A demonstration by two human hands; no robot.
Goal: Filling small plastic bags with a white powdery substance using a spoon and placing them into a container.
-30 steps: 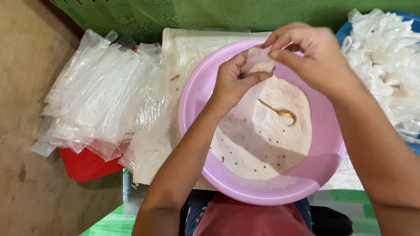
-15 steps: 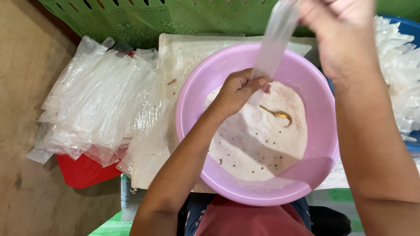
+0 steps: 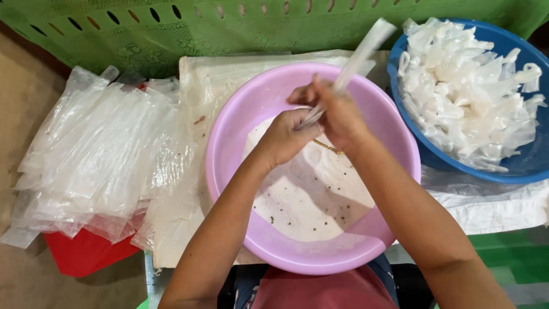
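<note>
Twisting narrow clear bag (image 3: pixel 357 54) over pink basin (image 3: pixel 229 143), both hands clamped on it.
Left hand (image 3: pixel 286 137) pinches low, right hand (image 3: pixel 337 117) just above; I keep the tail beyond my grip taut.

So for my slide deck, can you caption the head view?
Both hands, left hand and right hand, grip a narrow clear bag over a pink basin.
</note>
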